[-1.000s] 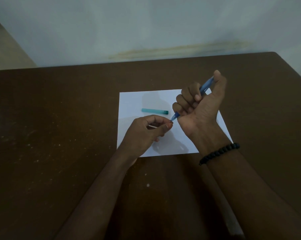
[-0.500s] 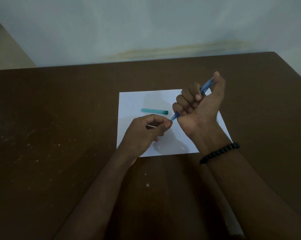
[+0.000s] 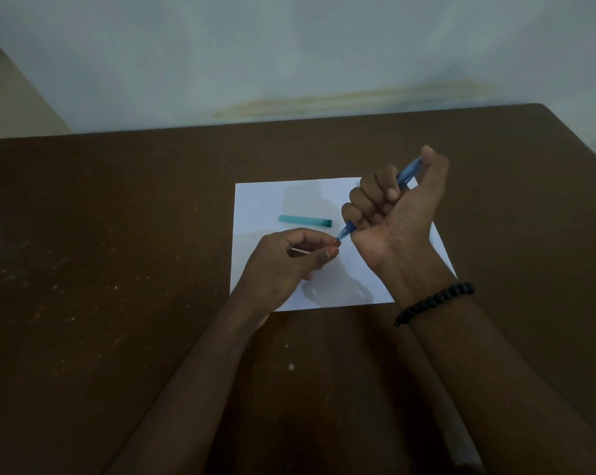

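Working with both hands over a white sheet of paper [image 3: 265, 200] lying on a dark brown table [image 3: 118, 252]. Gripping a blue pen [image 3: 408, 171] in the right hand [image 3: 397, 214], raised above the sheet's right half — wrapping all four fingers tightly round the barrel, pressed together side by side, and bracing the thumb against the pen's upper end. Tilting the pen on a slant, pointing its upper end past the sheet's far right corner and its narrow tip down and leftward toward the sheet's middle. Pinching a thin white rod [image 3: 303, 251] between thumb and forefinger of the left hand [image 3: 282, 265], above the sheet's near left part, curling the other fingers loosely beneath. Holding the pinching fingertips right at the pen's tip — too small to tell whether any of the rod is sitting inside it. Showing the rod's free length running back leftward across the left palm. Showing a teal cap [image 3: 305, 220] lying flat on the sheet, left of centre, apart from both hands. Wearing a black beaded bracelet [image 3: 433, 301] on the right wrist, just off the sheet's near right corner. Facing a pale wall [image 3: 289, 63] well beyond the sheet's far edge.
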